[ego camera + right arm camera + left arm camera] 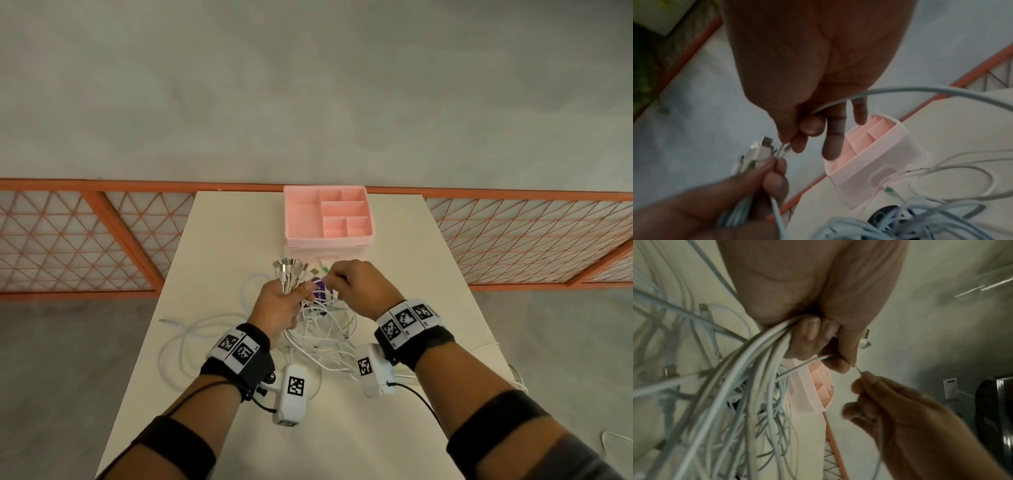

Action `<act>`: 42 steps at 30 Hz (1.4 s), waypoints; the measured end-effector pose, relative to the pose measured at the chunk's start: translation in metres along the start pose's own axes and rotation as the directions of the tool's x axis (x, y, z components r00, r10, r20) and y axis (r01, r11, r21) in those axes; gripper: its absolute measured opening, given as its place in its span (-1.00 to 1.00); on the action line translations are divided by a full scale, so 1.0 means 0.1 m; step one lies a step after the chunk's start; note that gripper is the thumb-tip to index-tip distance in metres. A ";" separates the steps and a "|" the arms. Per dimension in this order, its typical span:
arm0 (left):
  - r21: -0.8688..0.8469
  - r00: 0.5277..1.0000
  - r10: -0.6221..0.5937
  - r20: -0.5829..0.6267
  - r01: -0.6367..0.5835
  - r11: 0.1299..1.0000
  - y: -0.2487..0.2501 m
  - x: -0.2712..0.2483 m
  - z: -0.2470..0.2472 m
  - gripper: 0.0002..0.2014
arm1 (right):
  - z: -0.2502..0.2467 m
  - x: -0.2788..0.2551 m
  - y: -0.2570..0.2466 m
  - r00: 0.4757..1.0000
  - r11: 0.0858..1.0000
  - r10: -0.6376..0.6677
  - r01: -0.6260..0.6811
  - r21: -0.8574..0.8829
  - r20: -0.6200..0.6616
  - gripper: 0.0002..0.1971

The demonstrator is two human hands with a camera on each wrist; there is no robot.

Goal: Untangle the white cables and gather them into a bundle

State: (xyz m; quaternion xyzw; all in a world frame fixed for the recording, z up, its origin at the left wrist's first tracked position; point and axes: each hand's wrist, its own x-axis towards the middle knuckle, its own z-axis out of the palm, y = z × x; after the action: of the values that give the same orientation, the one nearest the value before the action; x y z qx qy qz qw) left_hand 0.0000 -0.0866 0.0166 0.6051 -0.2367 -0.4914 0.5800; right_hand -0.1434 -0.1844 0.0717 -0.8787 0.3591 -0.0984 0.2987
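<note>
My left hand [287,298] grips a bunch of white cables [325,334] just below their plugs [291,269], which fan out above the fist. The cords hang down from the fist [818,340] in a thick sheaf [740,386] onto the table. My right hand [346,277] is right beside it, thumb and forefinger [791,138] pinching the end of one thin white cable [784,148] at the edge of the bunch; the other fingers stick out straight. Loose loops lie tangled on the table under both hands.
A pink compartment organiser [329,216] stands at the table's far edge, just beyond the hands. A small purple object [320,291] lies among the cables. A single white cable end [168,321] trails toward the cream table's [219,240] left edge. An orange lattice railing [85,240] runs behind.
</note>
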 end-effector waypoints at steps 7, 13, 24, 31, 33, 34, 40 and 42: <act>0.023 0.998 -0.010 0.062 0.009 1.000 -0.08 -0.05 -0.03 -0.66 | -0.34 0.16 -0.22 0.927 0.905 0.105 0.061 0.421 -0.359 -0.78; 0.102 1.000 -0.019 0.020 0.017 0.995 -0.13 -0.04 -0.10 -0.78 | -0.74 0.23 -0.34 0.748 0.700 0.284 0.265 0.663 -0.599 -0.67; 0.005 0.999 -0.020 -0.039 0.020 1.000 -0.12 0.03 -0.14 -0.84 | -0.65 0.21 0.35 0.780 0.915 0.376 -0.397 0.069 -0.501 -0.48; 0.086 0.998 0.045 0.040 -0.048 0.995 -0.04 0.02 -0.04 -0.79 | 0.04 0.08 0.19 0.999 0.982 0.021 -0.013 -0.187 0.039 -0.73; 0.053 0.999 0.046 0.029 -0.047 0.997 -0.01 0.02 -0.04 -0.80 | 0.11 0.06 0.21 0.993 0.997 0.062 -0.058 -0.041 0.096 -0.75; 0.035 0.999 0.041 0.012 -0.041 0.999 -0.01 0.03 -0.05 -0.81 | 0.11 0.06 0.23 0.991 0.996 0.084 -0.088 0.031 0.101 -0.72; -0.126 0.992 -0.022 -0.123 0.006 0.992 -0.06 0.07 -0.19 -0.79 | -0.38 0.10 0.54 0.953 0.963 0.266 -0.255 0.090 -0.142 -0.64; -0.126 0.993 -0.040 -0.112 0.026 0.992 -0.05 0.05 -0.21 -0.79 | -0.67 0.08 0.72 0.858 0.920 0.390 -0.381 0.096 -0.334 -0.62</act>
State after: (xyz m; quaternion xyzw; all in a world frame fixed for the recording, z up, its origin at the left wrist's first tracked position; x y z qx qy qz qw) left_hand 0.0190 -0.0804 0.0067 0.5988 -0.1618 -0.4793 0.6209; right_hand -0.2049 -0.2612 0.0821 -0.7538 0.5731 -0.1946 0.2560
